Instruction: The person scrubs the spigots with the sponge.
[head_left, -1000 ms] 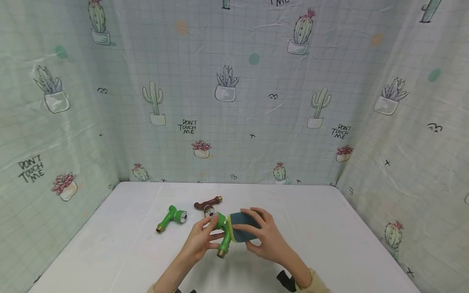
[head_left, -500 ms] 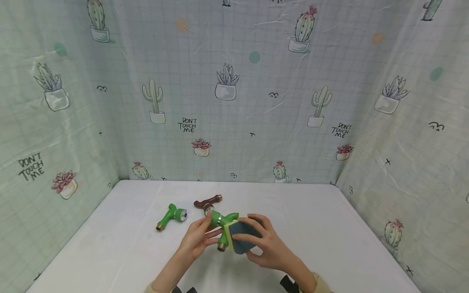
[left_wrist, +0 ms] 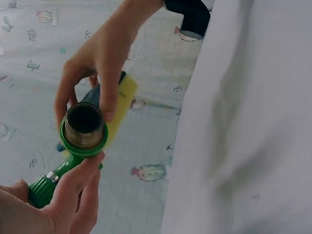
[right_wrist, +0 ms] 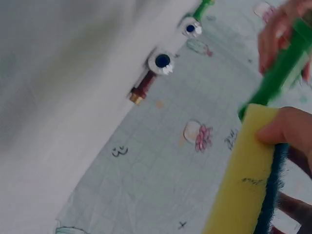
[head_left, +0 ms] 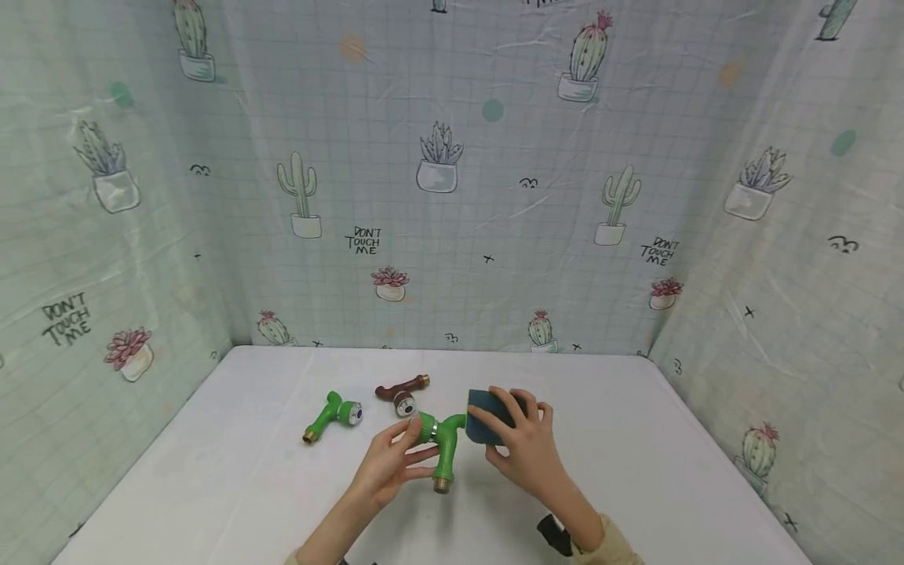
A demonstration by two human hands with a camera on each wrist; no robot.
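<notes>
My left hand [head_left: 390,464] grips a green faucet [head_left: 446,451] by its round knob, above the table. The faucet's brass threaded end points down, and in the left wrist view its hollow opening [left_wrist: 85,118] faces the camera. My right hand [head_left: 524,447] holds a sponge [head_left: 487,417] with a dark blue scouring side and a yellow foam side [right_wrist: 243,175]. The sponge's edge is right at the tip of the faucet's spout, yellow side toward it. In the right wrist view the thumb presses on the yellow foam.
Another green faucet [head_left: 329,416] lies on the white table [head_left: 233,471] to the left. A brown faucet [head_left: 404,388] with a brass end lies just behind my left hand. A cactus-print curtain [head_left: 452,220] encloses the table at the back and sides.
The sponge has gone from the front of the faucet's body, after moving down across it, up and right to the spout tip. The faucet has turned and shifted slightly right in my left hand.
</notes>
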